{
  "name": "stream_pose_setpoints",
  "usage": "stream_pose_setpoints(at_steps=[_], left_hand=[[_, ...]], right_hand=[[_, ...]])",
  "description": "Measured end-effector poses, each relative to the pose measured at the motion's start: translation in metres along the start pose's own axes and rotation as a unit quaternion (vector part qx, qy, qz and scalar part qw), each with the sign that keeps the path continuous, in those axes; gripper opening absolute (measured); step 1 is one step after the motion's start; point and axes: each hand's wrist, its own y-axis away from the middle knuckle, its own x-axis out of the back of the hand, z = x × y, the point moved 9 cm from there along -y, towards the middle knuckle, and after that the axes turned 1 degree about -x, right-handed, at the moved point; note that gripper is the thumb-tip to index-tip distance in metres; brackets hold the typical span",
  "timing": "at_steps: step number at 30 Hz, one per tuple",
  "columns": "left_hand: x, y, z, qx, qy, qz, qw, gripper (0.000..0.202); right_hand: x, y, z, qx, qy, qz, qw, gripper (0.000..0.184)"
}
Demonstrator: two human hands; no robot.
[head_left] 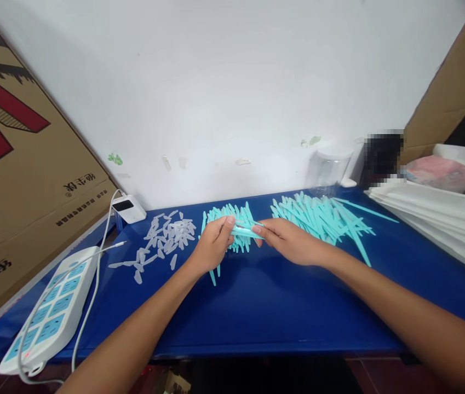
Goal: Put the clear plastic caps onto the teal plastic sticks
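Observation:
Both hands meet above the middle of the table. My left hand (pixel 214 243) is closed on one end of a slim turquoise stick (pixel 244 232) that looks like an eyebrow razor. The fingertips of my right hand (pixel 283 236) pinch the same piece at its other end; more than one piece may be in the grip. Beneath the hands lies a pile of turquoise razors (pixel 240 243), partly hidden. To the right is a larger pile of loose razors (pixel 314 216). Left of my left hand, small translucent blade caps (pixel 170 235) are scattered.
A white power strip (pixel 57 306) with a cable lies at the left, near a small white device (pixel 129 209). Cardboard (pixel 30 164) stands along the left side. At the back right are a clear jar (pixel 331 169) and stacked white trays (pixel 433 202) on the blue table (pixel 257 312).

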Motion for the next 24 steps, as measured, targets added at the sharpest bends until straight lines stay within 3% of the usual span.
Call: stream_pose_setpoints(at_steps=[6, 10, 13, 16, 19, 24], left_hand=[[0.001, -0.004, -0.003, -0.002, 0.043, 0.01, 0.999, 0.044], [0.007, -0.008, -0.011, 0.023, 0.094, 0.04, 0.995, 0.044], [0.02, -0.008, -0.018, 0.051, 0.129, 0.105, 0.985, 0.048], [0.026, -0.006, -0.023, 0.087, 0.179, 0.14, 0.97, 0.051], [0.023, -0.004, -0.023, 0.112, 0.213, 0.133, 0.962, 0.053], [0.009, -0.003, -0.026, 0.132, 0.234, 0.083, 0.96, 0.055]], right_hand=[[-0.006, 0.0, -0.002, 0.009, -0.022, -0.022, 0.999, 0.053], [0.014, 0.003, -0.004, 0.006, 0.086, 0.007, 0.996, 0.051], [0.045, 0.005, 0.015, -0.069, 0.218, 0.04, 0.973, 0.051], [0.078, 0.011, 0.046, -0.189, 0.351, 0.058, 0.915, 0.054], [0.097, 0.02, 0.073, -0.281, 0.402, 0.051, 0.87, 0.053], [0.104, 0.031, 0.092, -0.339, 0.398, 0.067, 0.85, 0.044]])
